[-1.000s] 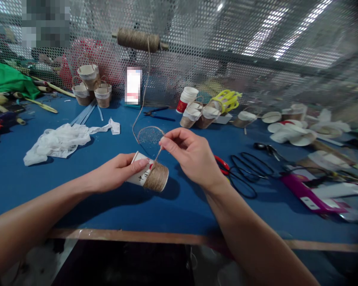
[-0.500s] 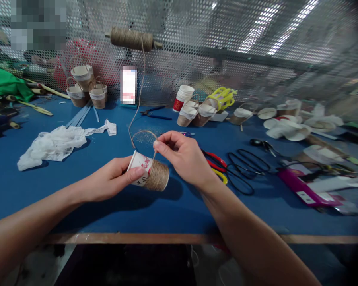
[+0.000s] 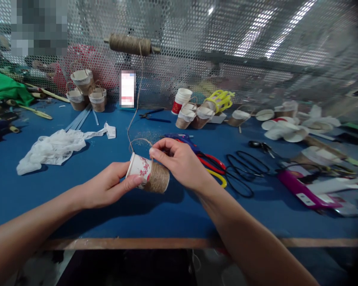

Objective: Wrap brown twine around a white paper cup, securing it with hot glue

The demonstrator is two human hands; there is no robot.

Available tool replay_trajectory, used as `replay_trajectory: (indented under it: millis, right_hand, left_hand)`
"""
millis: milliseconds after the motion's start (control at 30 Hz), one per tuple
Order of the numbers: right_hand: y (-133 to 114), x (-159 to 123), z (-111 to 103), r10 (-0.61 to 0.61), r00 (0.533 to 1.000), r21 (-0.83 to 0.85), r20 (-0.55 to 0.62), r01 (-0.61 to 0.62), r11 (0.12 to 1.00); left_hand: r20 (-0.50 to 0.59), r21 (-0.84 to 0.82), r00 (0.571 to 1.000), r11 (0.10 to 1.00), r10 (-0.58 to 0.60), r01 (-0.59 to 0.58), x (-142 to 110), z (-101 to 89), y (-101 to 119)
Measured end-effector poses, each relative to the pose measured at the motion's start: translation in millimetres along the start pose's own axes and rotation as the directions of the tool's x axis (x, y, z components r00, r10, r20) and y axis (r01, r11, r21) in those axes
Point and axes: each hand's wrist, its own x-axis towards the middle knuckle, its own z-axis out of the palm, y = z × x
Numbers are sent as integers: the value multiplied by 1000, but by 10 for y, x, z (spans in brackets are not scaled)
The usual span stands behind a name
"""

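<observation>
My left hand holds a white paper cup with a red print, lying on its side above the blue table. The cup's lower half is wound with brown jute twine. My right hand pinches the twine strand right at the cup's side, fingers closed on it. From there the strand loops and runs up to a twine spool hung on the perforated metal screen.
Crumpled white fabric lies at left. Twine-wrapped cups stand at back left, more cups at back centre. Red and yellow scissors, black scissors and pliers lie near my right hand. Paper pieces and a magenta tool crowd the right.
My right hand has come down with the twine from above the cup to its side. The cup has turned in my left hand, showing more of the red print.
</observation>
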Motion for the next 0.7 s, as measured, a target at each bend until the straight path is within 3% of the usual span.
replay_trajectory:
  millis: [500, 600, 700]
  right_hand:
    - [66, 15, 2, 131, 982, 141, 139, -150, 978]
    - [99, 31, 12, 168, 972, 151, 167, -193, 969]
    - [150, 67, 30, 170, 975, 98, 141, -184, 978]
  left_hand:
    - [34, 86, 998, 994, 58, -61, -16, -33, 4]
    - [38, 35, 999, 999, 23, -24, -7, -37, 0]
    - [6, -125, 997, 989, -73, 73, 9, -24, -26]
